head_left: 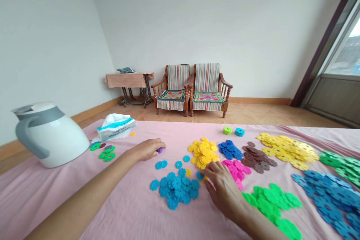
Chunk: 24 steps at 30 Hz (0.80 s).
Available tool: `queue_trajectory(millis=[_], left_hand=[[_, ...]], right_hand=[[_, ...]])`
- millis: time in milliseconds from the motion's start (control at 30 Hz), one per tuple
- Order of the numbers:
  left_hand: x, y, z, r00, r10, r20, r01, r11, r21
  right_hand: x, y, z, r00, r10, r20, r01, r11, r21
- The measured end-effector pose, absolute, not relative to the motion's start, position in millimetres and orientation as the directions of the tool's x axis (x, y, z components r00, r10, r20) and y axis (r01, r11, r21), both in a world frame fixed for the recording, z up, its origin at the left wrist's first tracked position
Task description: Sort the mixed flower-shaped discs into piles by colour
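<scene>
My left hand (149, 149) is closed round some purple discs (159, 150) on the pink cloth. My right hand (218, 182) reaches down between the light blue pile (178, 189) and the yellow pile (203, 153); its fingertips are at a blue disc (200, 175), and whether they grip it is unclear. Several loose light blue discs (179, 164) lie between the hands. Beside my right hand are a pink pile (236, 171), a dark blue pile (230, 149) and a bright green pile (272, 200).
A white jug (59, 135) and a tissue box (116, 129) stand at the left, near green discs (107, 153). Brown discs (257, 157), larger yellow discs (288, 150) and larger blue discs (332, 198) spread rightward. Two small stacks, green (227, 131) and blue (239, 132), stand at the back.
</scene>
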State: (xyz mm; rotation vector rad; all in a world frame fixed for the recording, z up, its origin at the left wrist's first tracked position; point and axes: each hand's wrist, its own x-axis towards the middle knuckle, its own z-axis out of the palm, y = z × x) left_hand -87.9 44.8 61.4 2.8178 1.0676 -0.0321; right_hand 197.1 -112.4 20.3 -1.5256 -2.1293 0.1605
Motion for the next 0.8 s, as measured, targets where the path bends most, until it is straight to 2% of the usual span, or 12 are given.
queue_trajectory(millis=[133,233,333,433,500,567,633,700,800], left_hand=[[-87.3,46.8,58.9,0.752,0.656,-0.066,0.658,-0.742,0.127],[-88.1,47.6,56.2,0.748,0.662,-0.054,0.663,-0.739,0.120],[-88.7,47.9,53.9,0.745,0.666,-0.036,0.666,-0.739,0.104],[-88.2,47.7,53.4,0.741,0.670,-0.035,0.671,-0.737,0.086],[-87.3,47.2,54.0,0.738,0.674,-0.039,0.674,-0.735,0.075],[-86.5,46.6,54.8,0.734,0.678,-0.044,0.679,-0.731,0.070],[-85.8,46.0,55.5,0.729,0.683,-0.047,0.684,-0.726,0.069],[-85.4,45.5,56.1,0.724,0.688,-0.046,0.690,-0.721,0.068],[-85.1,44.8,56.7,0.720,0.693,-0.044,0.694,-0.717,0.069]], right_hand=[[193.0,-110.5,14.9,-0.269,0.906,0.327,0.866,0.376,-0.329],[192.1,-111.2,13.2,-0.249,0.910,0.331,0.866,0.363,-0.344],[189.2,-116.4,16.9,-0.233,0.913,0.335,0.815,0.372,-0.444],[183.6,-119.3,23.2,-0.284,0.914,0.291,0.685,0.406,-0.605],[179.8,-115.0,26.3,-0.290,0.920,0.264,0.639,0.392,-0.662],[176.4,-105.2,28.5,-0.255,0.934,0.249,0.684,0.356,-0.637],[172.4,-92.8,30.0,-0.241,0.943,0.228,0.764,0.329,-0.555],[167.4,-81.3,31.2,-0.260,0.947,0.188,0.820,0.320,-0.475],[159.1,-69.6,31.6,-0.298,0.945,0.138,0.842,0.328,-0.428]])
